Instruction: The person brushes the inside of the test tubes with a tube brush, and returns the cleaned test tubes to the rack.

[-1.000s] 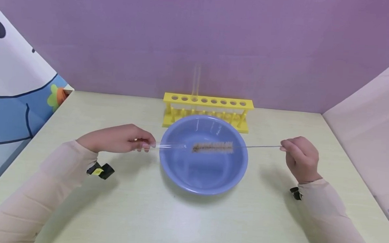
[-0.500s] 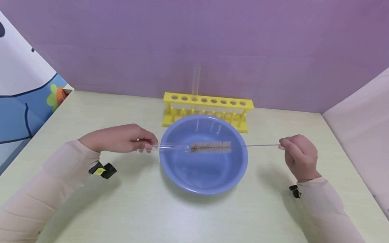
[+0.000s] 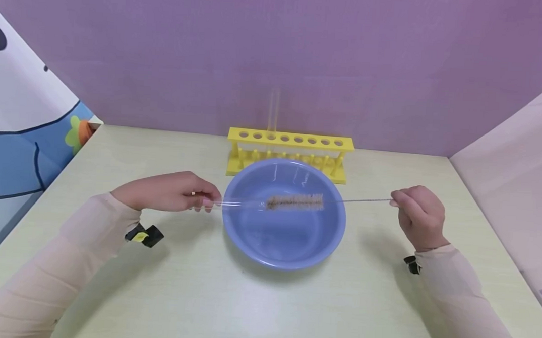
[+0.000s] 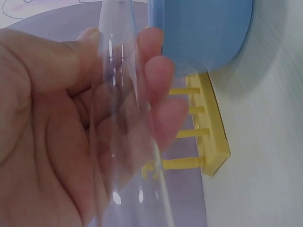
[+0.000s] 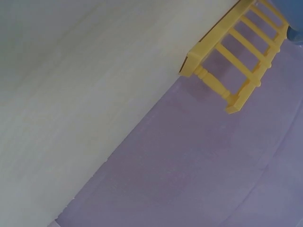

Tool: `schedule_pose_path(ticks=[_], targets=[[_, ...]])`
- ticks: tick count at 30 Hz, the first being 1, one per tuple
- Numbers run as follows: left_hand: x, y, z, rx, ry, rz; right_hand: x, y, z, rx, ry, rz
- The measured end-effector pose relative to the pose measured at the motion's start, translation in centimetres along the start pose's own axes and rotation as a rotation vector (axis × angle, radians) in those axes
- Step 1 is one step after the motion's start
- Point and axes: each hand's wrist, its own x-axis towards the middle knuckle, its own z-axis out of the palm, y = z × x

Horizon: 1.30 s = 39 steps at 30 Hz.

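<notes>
the left hand [image 3: 174, 191] grasps a clear tube [image 3: 233, 204] between thumb and curled fingers, its far end over the blue basin [image 3: 281, 247]. the right hand [image 3: 421, 216] pinches the wire handle of a brush [image 3: 295, 202], whose bristles lie level above the basin, tip at the tube's end; whether they touch i cannot tell. behind the basin, a yellow rack [image 3: 290, 138] holds another tube [image 3: 273, 108] upright.

From here I see a smooth, glassy test tube [image 4: 124, 123], a rough-bristled brush [image 3: 295, 202] on metal wire [image 3: 367, 200], a glossy plastic basin [image 3: 286, 243].
</notes>
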Motion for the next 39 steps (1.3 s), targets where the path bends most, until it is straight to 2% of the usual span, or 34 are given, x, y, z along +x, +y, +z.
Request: schedule_pose_path(ticks=[11,25,39], targets=[[0.08,0.17,-0.04,-0.004,-0.006,0.001,0.49,-0.59,0.32,0.013,-0.018,-0.046],[0.01,-0.02,0.18,0.012,0.019,0.008,-0.15,-0.69,0.57,0.016,-0.036,-0.028],[0.06,-0.07,0.28,0.022,0.043,0.033,-0.03,-1.05,0.81,0.016,-0.019,-0.009]])
